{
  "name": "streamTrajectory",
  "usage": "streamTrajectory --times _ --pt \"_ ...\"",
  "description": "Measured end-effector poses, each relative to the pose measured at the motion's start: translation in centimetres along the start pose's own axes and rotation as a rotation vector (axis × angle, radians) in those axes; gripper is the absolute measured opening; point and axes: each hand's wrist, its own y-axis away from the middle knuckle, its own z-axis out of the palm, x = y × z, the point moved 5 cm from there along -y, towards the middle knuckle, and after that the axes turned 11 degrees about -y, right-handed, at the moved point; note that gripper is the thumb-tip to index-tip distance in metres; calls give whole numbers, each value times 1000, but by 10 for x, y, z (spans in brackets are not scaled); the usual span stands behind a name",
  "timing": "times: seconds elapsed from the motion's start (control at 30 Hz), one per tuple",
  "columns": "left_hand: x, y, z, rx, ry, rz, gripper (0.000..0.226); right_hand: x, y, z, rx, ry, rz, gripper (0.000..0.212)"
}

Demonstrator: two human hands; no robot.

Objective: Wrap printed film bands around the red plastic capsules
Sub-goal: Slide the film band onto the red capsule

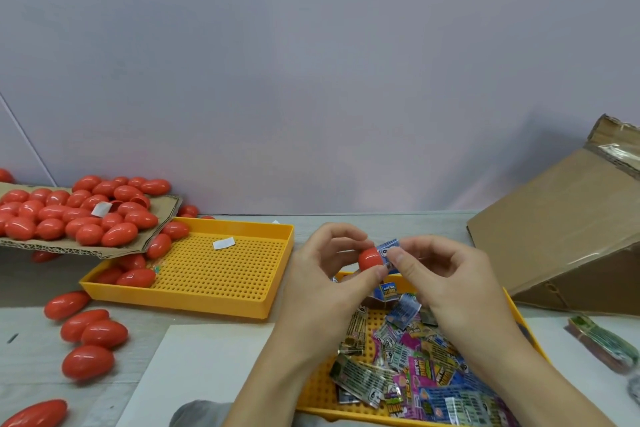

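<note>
A left hand (332,253) pinches one red capsule (370,258) above the near tray's far edge (346,276) while the right hand (446,270) pinches a blue printed band (388,248) against its end (not yet wrapped around it). No banded capsule is visible; dozens wait on the cardboard sheet (162,218), five by the table's left edge, two trays.

Both arms come in bare from the lower edge, no sleeve reaching either forearm or wrist. The left hand (325,263) and right hand (446,274) wear no gloves, rings, watch or bands (none that I can see from here). Nails are short and unpainted, the right thumbnail plainest, nearest the grip.
</note>
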Motion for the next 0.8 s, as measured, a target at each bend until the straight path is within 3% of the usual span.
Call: streamTrajectory --times 0.43,0.8 --pt "0 1 1 -13 -53 2 41 5 0 1 -44 -125 111 36" --pt "1 0 5 -46 -109 50 41 12 -1 0 -32 -147 187 29"
